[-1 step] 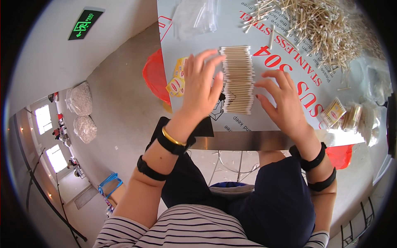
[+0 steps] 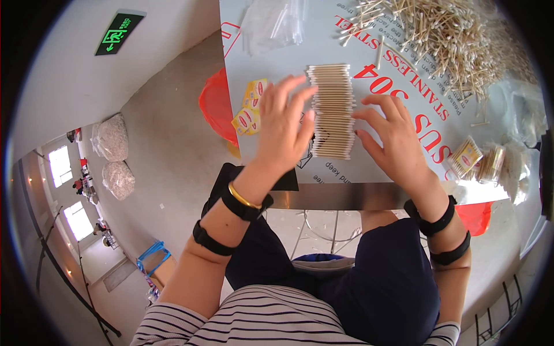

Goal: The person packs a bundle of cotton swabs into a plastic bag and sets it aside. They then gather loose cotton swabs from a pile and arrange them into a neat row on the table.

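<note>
A neat row of cotton swabs (image 2: 332,109) lies side by side on the table, their tips lined up along two edges. At its left edge hovers my left hand (image 2: 281,124), fingers apart and holding nothing. On the other side, my right hand (image 2: 392,135) has its fingers bent and spread, the fingertips close to the swab tips; whether they touch cannot be made out. Yellow printed cards (image 2: 247,120) lie just left of my left hand. A big loose heap of cotton swabs (image 2: 450,43) spreads over the far right of the table.
Clear plastic bags (image 2: 273,26) lie at the far left of the table (image 2: 323,52). Packed swab bags (image 2: 466,158) sit near its right front edge, beside more clear plastic (image 2: 522,109). A red stool (image 2: 216,106) stands past the left edge. Two large filled sacks (image 2: 111,137) rest on the floor.
My left hand has shifted slightly toward me, its fingertips a little lower along the row. My right hand has barely moved. The swab row looks the same.
</note>
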`<state>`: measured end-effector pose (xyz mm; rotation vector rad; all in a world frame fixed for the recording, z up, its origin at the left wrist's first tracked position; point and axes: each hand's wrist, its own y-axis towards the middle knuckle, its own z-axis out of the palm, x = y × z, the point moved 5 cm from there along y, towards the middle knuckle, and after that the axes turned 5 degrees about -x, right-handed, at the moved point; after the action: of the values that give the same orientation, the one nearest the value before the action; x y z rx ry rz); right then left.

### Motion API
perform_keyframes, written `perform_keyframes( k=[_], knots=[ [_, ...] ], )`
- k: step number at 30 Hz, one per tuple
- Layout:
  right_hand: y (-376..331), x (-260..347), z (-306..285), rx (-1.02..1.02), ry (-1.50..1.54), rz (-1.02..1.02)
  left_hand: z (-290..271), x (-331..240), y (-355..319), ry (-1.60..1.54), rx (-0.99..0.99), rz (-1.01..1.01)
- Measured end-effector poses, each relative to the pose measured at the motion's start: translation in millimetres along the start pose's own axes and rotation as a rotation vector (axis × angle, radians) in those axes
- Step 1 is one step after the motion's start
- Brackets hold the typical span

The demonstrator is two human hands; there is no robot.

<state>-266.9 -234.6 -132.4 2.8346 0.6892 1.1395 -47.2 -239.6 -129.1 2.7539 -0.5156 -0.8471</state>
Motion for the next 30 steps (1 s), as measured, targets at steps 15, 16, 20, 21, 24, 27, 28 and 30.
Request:
perform_keyframes(
  k=[15,16,20,21,24,27,28,30],
  knots=[
    [38.1,-15.5,-17.8,-0.192,-0.226,0.005,20.6,-4.4,-18.0,0.055,0.058,-0.007],
    [40.2,-23.7,-23.8,-0.193,-0.247,0.000,21.0,-6.6,-7.3,0.057,0.039,0.010],
    [56.2,-42.0,-30.7,-0.218,-0.359,-0.059,32.6,-5.9,28.6,0.126,0.048,0.053],
    [62.6,-43.6,-31.9,-0.213,-0.385,-0.094,33.6,-6.2,35.2,0.121,0.037,0.060],
    [81.5,-53.1,-35.8,-0.225,-0.440,-0.144,36.6,-7.2,56.9,0.150,0.016,0.065],
    [95.7,-66.2,-33.2,-0.233,-0.440,-0.156,34.9,0.6,91.3,0.149,-0.099,0.072],
    [100.0,-66.4,-31.8,-0.237,-0.445,-0.159,37.6,7.3,104.1,0.149,-0.105,0.076],
    [108.2,-67.9,-28.3,-0.205,-0.399,-0.118,46.5,22.6,127.5,0.098,-0.070,0.042]
  ],
)
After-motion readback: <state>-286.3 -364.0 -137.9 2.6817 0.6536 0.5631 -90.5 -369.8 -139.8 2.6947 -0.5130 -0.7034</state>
